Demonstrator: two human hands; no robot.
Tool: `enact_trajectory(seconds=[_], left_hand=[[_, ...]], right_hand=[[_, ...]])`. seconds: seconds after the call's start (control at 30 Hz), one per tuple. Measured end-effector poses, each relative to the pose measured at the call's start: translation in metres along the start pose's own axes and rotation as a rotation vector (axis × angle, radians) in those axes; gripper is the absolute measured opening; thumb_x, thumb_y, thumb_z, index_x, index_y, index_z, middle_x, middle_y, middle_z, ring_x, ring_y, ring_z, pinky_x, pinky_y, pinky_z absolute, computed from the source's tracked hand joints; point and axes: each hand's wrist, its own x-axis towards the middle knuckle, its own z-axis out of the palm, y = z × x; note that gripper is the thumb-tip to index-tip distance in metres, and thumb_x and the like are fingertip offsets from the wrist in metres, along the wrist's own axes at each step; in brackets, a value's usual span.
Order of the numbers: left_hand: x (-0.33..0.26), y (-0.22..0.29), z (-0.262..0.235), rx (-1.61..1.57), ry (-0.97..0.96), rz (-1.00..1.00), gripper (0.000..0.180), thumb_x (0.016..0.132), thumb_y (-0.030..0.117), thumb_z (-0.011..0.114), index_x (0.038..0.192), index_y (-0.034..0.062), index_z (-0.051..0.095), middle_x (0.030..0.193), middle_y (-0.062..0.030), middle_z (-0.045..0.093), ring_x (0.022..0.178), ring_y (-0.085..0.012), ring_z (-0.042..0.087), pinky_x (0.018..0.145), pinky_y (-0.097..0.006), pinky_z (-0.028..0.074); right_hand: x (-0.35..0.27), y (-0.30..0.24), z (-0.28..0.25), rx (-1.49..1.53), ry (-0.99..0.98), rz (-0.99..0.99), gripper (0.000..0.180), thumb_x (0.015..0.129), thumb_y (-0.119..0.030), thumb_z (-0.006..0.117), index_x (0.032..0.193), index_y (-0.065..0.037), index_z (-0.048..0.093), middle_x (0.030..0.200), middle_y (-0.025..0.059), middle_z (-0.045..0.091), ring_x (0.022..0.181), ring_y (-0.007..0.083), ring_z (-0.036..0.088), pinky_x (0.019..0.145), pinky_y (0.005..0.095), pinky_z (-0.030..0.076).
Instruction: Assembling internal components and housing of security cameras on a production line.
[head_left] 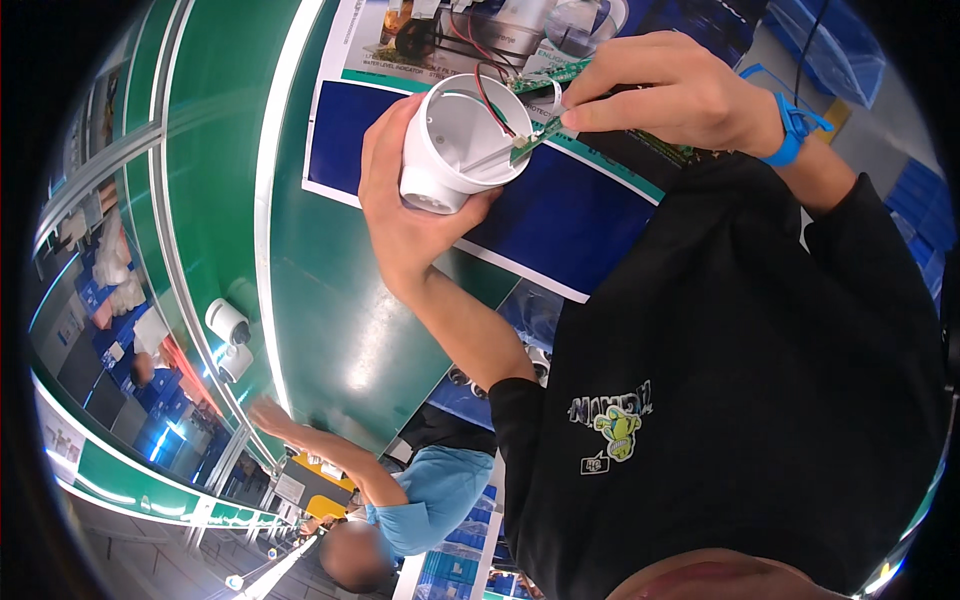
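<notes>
Left hand (pixel 400 215) clasps white housing (pixel 450 150), mouth open; right hand (pixel 685 98) pinches green board (pixel 527 148) at housing's right rim. Red-black wires (pixel 488 104) cross housing's mouth, seemingly connected already; board apparently not yet seated.

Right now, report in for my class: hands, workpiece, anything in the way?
Left hand gripping white housing. Right hand pinching green circuit board at the open end. Wires crossing the opening.

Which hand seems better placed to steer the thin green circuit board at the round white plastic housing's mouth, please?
Probably the right hand: it pinches the circuit board; the left hand cups the housing.
</notes>
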Motion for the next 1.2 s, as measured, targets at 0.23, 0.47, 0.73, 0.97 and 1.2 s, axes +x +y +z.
enact_trajectory(seconds=[0.23, 0.47, 0.73, 0.97, 1.2], left_hand=[[-0.003, -0.003, -0.002, -0.005, -0.001, -0.009, 0.082, 0.045, 0.016, 0.083, 0.121, 0.0027, 0.056, 0.118, -0.0142, 0.057, 0.105, -0.0284, 0.058, 0.089, -0.037, 0.047], [-0.003, -0.002, -0.001, -0.023, -0.006, -0.043, 0.083, 0.045, 0.016, 0.083, 0.122, 0.003, 0.055, 0.119, -0.014, 0.057, 0.105, -0.0286, 0.057, 0.09, -0.037, 0.046], [-0.003, -0.004, -0.002, -0.013, -0.015, -0.029, 0.083, 0.045, 0.016, 0.083, 0.122, 0.0031, 0.055, 0.119, -0.0137, 0.056, 0.105, -0.0288, 0.057, 0.09, -0.037, 0.046], [-0.001, 0.001, -0.001, -0.018, -0.009, -0.025, 0.083, 0.045, 0.015, 0.084, 0.122, 0.0038, 0.055, 0.119, -0.0133, 0.056, 0.105, -0.0283, 0.057, 0.089, -0.036, 0.047], [-0.002, -0.001, -0.002, 0.003, -0.009, 0.021, 0.082, 0.044, 0.015, 0.084, 0.12, 0.0041, 0.056, 0.119, -0.0135, 0.057, 0.105, -0.0283, 0.057, 0.089, -0.037, 0.047]], right_hand=[[0.006, -0.005, -0.005, -0.09, -0.098, -0.034, 0.025, 0.075, -0.003, 0.065, 0.098, 0.006, 0.064, 0.093, 0.019, 0.062, 0.073, 0.0281, 0.061, 0.06, 0.0312, 0.052], [0.012, -0.009, -0.004, -0.266, -0.081, -0.14, 0.026, 0.073, -0.008, 0.065, 0.095, 0.006, 0.064, 0.095, 0.0176, 0.061, 0.074, 0.027, 0.06, 0.059, 0.0313, 0.05], [0.024, -0.022, 0.006, -0.227, -0.051, -0.11, 0.022, 0.073, -0.007, 0.067, 0.091, 0.005, 0.065, 0.087, 0.0125, 0.059, 0.065, 0.0213, 0.056, 0.05, 0.0283, 0.043], [0.026, -0.011, 0.013, -0.212, -0.039, -0.099, 0.028, 0.075, -0.01, 0.068, 0.099, 0.001, 0.064, 0.086, 0.0104, 0.061, 0.068, 0.0204, 0.057, 0.055, 0.0295, 0.041], [0.013, -0.004, 0.011, 0.345, -0.07, 0.258, 0.034, 0.078, -0.022, 0.072, 0.102, 0.0, 0.065, 0.089, 0.0119, 0.066, 0.075, 0.0276, 0.063, 0.063, 0.0344, 0.049]])
